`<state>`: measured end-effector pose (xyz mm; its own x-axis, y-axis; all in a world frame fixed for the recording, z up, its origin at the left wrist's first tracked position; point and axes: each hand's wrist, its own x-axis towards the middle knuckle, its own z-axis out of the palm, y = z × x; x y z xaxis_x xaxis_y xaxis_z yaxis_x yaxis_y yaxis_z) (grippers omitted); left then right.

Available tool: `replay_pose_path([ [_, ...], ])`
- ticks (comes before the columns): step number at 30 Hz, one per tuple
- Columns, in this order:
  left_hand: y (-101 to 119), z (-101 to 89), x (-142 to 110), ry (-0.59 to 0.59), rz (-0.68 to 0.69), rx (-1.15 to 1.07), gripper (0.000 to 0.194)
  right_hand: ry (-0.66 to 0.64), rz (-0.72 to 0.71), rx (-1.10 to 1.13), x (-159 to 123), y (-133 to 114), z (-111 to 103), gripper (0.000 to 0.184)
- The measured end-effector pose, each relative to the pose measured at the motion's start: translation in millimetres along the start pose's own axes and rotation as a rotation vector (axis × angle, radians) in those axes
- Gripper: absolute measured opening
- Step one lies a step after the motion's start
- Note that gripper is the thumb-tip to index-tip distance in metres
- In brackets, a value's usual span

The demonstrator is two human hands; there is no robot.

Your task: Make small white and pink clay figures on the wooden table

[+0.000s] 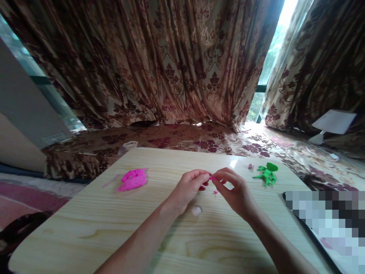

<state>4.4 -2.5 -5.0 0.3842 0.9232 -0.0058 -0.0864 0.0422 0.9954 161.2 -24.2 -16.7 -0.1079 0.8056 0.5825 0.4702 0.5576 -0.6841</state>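
Between my two hands, over the middle of the table, stretches a thin pink strip of modelling clay. The fingertips of my left hand pinch one end; thumb and index finger of my right hand pinch the other. Just below the fingers a small pink bit lies on the wood. A round whitish piece sits nearer to me, beside my left wrist. Off to the left is a large pink lump of clay in its clear wrapper.
The pale wooden table carries a green clay figure at the back right and a small pinkish lump next to it. A dark-edged, pixelated panel covers the right front. Behind stand a clear cup, a white lamp and patterned curtains.
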Motion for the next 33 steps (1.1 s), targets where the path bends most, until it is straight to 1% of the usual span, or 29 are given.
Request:
replay_pose_path([
  [4,-1.8,-1.1,-0.5,-0.056,0.016,0.088,0.028,0.019,-0.024,-0.021,0.0,-0.2,0.1,0.012],
  [10,-6.5,-2.6,1.0,-0.006,0.042,0.145,0.026,-0.027,-0.065,-0.061,-0.5,-0.5,-1.9,0.017],
  [19,-7.6,-1.3,1.2,0.031,0.049,0.134,0.029,-0.046,-0.091,-0.122,-1.7,2.0,-3.2,0.01],
  [26,-5.1,-1.1,0.3,0.001,0.058,0.152,0.029,-0.036,-0.103,-0.15,-1.4,2.5,-3.6,0.012],
  [29,-2.6,-1.2,0.4,-0.021,0.031,0.102,0.026,-0.026,-0.1,-0.134,-1.1,3.0,-3.0,0.011],
  [33,-1.0,-2.9,1.0,-0.061,-0.053,0.017,0.025,-0.011,-0.068,-0.086,-1.0,0.9,-0.5,0.01],
])
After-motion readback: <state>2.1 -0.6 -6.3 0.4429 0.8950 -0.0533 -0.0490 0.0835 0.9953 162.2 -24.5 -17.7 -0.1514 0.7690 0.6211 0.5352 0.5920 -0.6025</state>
